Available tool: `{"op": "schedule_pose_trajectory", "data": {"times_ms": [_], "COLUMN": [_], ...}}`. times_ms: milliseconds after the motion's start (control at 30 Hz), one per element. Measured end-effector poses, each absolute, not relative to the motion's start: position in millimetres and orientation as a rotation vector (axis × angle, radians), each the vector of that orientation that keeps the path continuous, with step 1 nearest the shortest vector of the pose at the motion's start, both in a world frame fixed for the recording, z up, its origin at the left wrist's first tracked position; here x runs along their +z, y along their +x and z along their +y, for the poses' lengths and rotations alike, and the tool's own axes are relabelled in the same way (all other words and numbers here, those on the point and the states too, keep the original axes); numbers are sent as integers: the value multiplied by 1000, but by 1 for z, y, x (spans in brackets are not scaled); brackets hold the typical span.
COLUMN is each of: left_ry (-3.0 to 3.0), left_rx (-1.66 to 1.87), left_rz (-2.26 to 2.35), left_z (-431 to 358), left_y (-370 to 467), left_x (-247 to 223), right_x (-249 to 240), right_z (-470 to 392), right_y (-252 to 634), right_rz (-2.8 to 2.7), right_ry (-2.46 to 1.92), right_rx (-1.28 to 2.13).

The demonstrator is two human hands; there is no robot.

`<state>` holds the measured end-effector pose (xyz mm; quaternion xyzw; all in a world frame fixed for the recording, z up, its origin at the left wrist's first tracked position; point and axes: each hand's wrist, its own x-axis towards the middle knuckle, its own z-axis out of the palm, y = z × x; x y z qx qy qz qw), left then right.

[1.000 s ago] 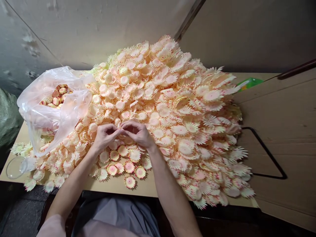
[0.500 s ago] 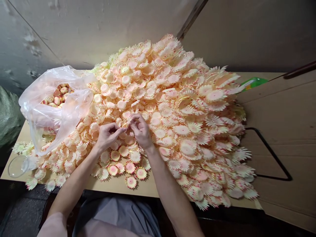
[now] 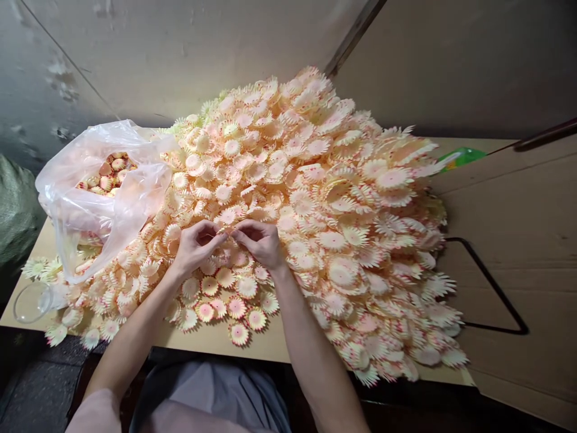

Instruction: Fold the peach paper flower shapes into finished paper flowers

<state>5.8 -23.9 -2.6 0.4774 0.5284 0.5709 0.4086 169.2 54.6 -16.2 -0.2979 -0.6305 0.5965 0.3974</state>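
A large heap of pale pink and cream petal discs [image 3: 333, 240] with jagged, red-tipped edges covers much of the table. Over its front middle, my left hand [image 3: 198, 243] is closed in a pinch, thumb against forefinger. Close to its right, my right hand [image 3: 258, 240] pinches too, its fingertips almost meeting those of the left. A small pale piece shows between the two sets of fingertips, too small to make out. Below the hands lie small discs with pink centres [image 3: 237, 307].
A clear plastic bag [image 3: 135, 204] holding small red-and-cream pieces [image 3: 108, 174] lies at the left. Near the left corner is a clear round dish [image 3: 32, 302]. A green packet [image 3: 466, 157] and a black metal bar [image 3: 491, 282] are at the right, beside cardboard [image 3: 527, 240].
My right hand has turned and come down level with my left hand. Its fingers, raised before, are now bent in a pinch. My left hand has barely moved.
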Motion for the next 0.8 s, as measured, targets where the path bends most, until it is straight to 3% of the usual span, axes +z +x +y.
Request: {"op": "schedule_pose_trajectory", "data": {"times_ms": [400, 800], "left_ry": [1697, 1628], "left_rx": [1398, 1339], "left_rz": [1664, 1569], "left_z": [-24, -23], "left_y": [5, 0], "left_x": [-2, 0], "right_x": [-14, -16], "right_z": [52, 55], "right_y": [167, 169], "right_rz": [-1539, -1724], "right_ry": [-683, -528], "right_rx": [1596, 1591]}}
